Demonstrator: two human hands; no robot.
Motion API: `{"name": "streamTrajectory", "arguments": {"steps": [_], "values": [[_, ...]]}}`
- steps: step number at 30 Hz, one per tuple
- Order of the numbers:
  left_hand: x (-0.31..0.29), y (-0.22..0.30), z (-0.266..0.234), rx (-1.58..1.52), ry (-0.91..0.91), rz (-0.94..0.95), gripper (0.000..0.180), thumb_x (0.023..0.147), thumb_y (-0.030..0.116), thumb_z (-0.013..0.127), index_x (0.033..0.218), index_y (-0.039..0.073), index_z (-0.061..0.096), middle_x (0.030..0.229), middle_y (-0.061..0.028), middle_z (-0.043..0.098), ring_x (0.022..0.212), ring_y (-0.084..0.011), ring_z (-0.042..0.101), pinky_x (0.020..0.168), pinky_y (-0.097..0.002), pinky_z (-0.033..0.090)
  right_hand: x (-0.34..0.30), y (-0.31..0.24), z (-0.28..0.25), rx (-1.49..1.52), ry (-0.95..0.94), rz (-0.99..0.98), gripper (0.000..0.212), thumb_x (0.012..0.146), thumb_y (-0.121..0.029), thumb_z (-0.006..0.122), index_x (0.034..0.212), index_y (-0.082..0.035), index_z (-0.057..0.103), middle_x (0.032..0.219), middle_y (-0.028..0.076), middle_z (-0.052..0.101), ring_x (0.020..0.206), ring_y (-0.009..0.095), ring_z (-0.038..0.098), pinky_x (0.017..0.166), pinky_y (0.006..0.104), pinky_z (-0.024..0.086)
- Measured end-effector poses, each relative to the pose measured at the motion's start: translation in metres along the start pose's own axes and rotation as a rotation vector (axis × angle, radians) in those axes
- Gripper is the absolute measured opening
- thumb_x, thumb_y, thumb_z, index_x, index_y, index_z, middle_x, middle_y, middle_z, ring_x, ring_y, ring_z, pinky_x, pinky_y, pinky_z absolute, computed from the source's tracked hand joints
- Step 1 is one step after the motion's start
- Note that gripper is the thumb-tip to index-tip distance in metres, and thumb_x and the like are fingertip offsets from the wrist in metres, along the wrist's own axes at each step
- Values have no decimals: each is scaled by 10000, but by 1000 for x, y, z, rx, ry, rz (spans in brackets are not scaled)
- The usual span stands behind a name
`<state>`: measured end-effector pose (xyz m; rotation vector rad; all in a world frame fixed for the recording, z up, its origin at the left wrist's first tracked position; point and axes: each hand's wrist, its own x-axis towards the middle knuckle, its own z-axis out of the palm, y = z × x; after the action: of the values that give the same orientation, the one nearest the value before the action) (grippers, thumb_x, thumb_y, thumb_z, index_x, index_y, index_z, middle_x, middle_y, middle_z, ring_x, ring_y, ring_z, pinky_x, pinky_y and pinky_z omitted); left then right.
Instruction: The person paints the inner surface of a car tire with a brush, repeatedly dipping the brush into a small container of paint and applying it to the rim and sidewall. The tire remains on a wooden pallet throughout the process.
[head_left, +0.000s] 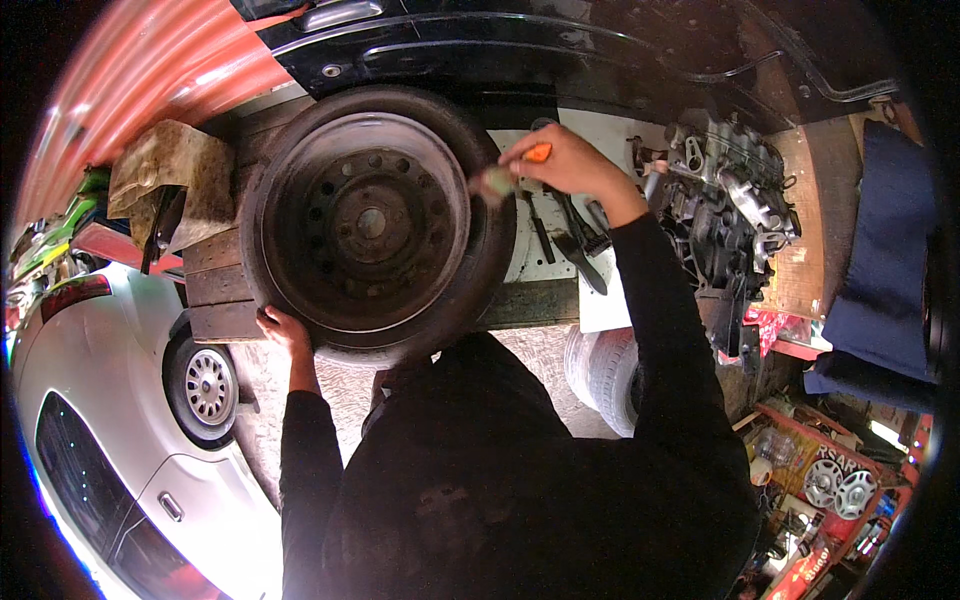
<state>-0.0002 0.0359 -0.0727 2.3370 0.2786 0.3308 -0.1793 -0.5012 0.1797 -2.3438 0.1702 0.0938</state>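
A tyre [497, 245] on a dark, rust-stained steel wheel rim [345, 268] lies flat on the wooden workbench, its hollow side up. My left hand [288, 333] grips the tyre's near left edge with curled fingers. Over the tyre's right sidewall, my right hand [568, 163] is closed around a brush with an orange handle [538, 153]. The brush's pale bristle end [494, 182] is smeared by motion, so I cannot tell whether it touches the rubber. Beneath my right wrist lie several dark hand tools [580, 235] on a white sheet.
An engine block [735, 200] stands right of my right forearm. A stained cardboard box [170, 175] sits left of the wheel, and a black car panel [560, 55] borders the far side. Left is a silver car [140, 400]. Another tyre [610, 375] stands under the bench.
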Motion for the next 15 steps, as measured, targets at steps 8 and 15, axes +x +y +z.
{"name": "streamTrajectory", "arguments": {"steps": [8, 15], "values": [[3, 8, 6, 14, 10, 1, 536, 1060, 355, 451, 1335, -98, 531, 1318, -335, 573, 1219, -478, 550, 1066, -501, 418, 9, -2, -17, -48, -160, 112, 224, 913, -136, 739, 1129, -80, 767, 1067, 116, 768, 972, 208, 734, 884, 365, 570], [4, 7, 8, -29, 18, 23, 532, 1063, 347, 450, 1351, -96, 513, 1338, -332, 561, 1240, -474, 536, 1082, -498, 407, 4, 5, -36, -103, -49, 121, 210, 940, -175, 726, 1117, -73, 774, 1095, 83, 767, 1007, 188, 719, 917, 353, 552]]}}
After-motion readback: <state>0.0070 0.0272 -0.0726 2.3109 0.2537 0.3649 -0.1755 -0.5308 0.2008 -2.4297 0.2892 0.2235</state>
